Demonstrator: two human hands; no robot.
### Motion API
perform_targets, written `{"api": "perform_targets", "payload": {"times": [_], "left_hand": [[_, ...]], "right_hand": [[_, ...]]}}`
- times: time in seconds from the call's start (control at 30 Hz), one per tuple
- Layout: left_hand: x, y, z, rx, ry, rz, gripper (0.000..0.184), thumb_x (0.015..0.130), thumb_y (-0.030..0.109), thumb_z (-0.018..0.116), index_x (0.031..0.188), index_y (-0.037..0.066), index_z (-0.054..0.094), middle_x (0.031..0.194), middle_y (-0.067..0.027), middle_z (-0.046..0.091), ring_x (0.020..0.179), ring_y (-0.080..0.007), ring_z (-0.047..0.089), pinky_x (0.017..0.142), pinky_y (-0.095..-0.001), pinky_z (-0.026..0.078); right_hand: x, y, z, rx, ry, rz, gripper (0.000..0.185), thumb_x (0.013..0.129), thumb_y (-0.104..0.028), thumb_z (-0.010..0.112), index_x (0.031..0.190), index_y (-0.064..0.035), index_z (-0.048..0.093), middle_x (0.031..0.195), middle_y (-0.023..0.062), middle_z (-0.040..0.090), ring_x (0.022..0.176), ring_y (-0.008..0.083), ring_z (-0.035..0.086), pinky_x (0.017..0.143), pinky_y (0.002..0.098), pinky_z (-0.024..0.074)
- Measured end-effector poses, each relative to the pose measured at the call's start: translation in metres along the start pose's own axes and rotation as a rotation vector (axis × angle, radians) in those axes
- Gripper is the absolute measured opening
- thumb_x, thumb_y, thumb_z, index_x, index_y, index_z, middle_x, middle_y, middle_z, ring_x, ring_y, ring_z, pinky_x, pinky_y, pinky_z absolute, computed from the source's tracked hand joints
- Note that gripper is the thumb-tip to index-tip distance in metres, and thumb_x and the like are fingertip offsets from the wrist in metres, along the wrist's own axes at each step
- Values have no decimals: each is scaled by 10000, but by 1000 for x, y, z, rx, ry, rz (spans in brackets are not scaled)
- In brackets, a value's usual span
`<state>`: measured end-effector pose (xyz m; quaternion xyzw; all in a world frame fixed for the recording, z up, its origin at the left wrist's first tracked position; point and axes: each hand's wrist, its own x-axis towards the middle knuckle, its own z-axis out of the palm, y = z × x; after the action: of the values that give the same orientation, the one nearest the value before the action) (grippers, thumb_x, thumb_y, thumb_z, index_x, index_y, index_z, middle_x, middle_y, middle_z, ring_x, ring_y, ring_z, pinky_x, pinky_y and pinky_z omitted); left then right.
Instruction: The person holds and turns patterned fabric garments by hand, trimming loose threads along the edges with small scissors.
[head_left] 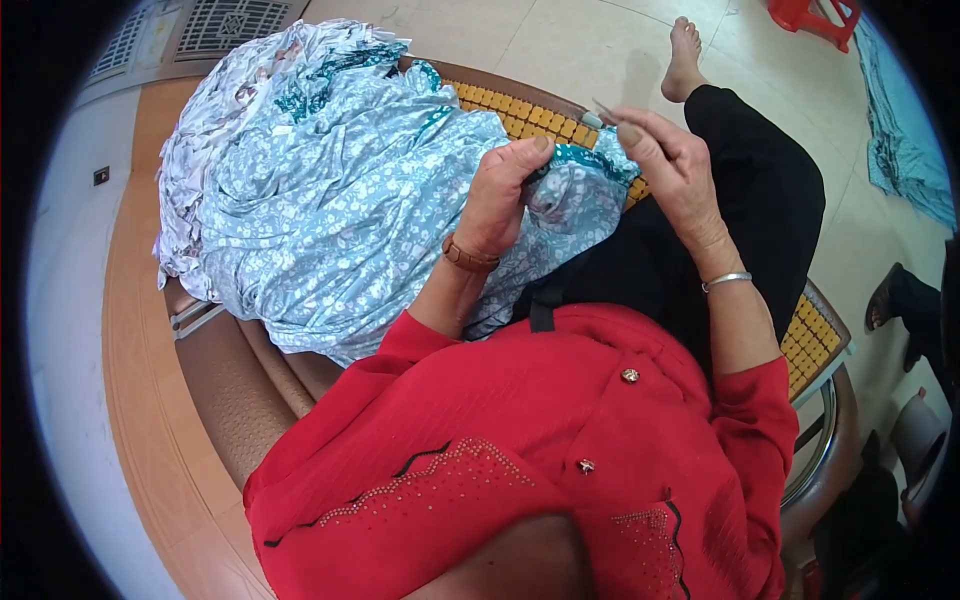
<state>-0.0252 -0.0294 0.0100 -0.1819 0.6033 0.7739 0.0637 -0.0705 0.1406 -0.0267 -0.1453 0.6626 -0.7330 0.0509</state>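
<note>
My left hand (500, 190) is closed, thumb over fingers, on the teal edging (578, 156) of a light blue floral cloth (330, 220). Part of that cloth droops between my hands and over my lap. Just right of the edging, my right hand (672, 165) pinches a small pointed metal tool that looks like thread snips (603, 110). Its tip points up and left, and my fingers hide most of it. Whether the tool touches the cloth, I cannot tell.
The cloth is heaped with white printed fabric (190, 180) on a brown bench with a yellow tile mat (510, 108). A red stool (815, 18) and more blue cloth (905, 120) are at upper right. Another person's foot (882, 300) shows at the right edge.
</note>
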Motion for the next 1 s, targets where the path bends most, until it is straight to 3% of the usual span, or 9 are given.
{"api": "perform_targets", "payload": {"times": [0.17,0.33,0.5,0.83,1.0], "left_hand": [[2,-3,-6,49,21,-4,154,858,139,516,744,51,571,692,2,529,599,-52,425,548,-184,336],[-1,-8,-2,135,-28,-15,139,849,128,528,756,39,581,696,-1,533,612,-53,432,558,-182,347],[0,-16,0,61,-19,-21,175,833,133,545,715,16,600,652,-8,540,570,-54,435,514,-172,347],[5,-6,2,-292,176,-127,137,841,137,550,802,11,587,731,-32,570,625,-69,494,552,-181,396],[4,-12,-2,-231,122,-59,128,847,137,547,824,15,579,739,-33,565,625,-70,497,555,-185,404]], "right_hand": [[-9,-5,7,-300,-45,-259,183,744,-73,643,916,-13,624,752,12,554,619,90,455,569,196,376],[-13,5,12,-445,-174,-385,184,726,-42,634,910,-27,627,781,17,570,612,100,458,568,202,376],[-6,15,8,-101,-202,-108,171,730,-49,630,900,-26,626,803,30,584,595,110,465,536,206,374],[-10,1,7,-422,-61,-281,220,721,-74,649,932,-16,629,797,49,602,573,120,473,521,205,380],[-12,3,11,-471,-11,-355,232,711,-75,666,931,-11,636,787,52,614,564,123,481,519,208,389]]}}
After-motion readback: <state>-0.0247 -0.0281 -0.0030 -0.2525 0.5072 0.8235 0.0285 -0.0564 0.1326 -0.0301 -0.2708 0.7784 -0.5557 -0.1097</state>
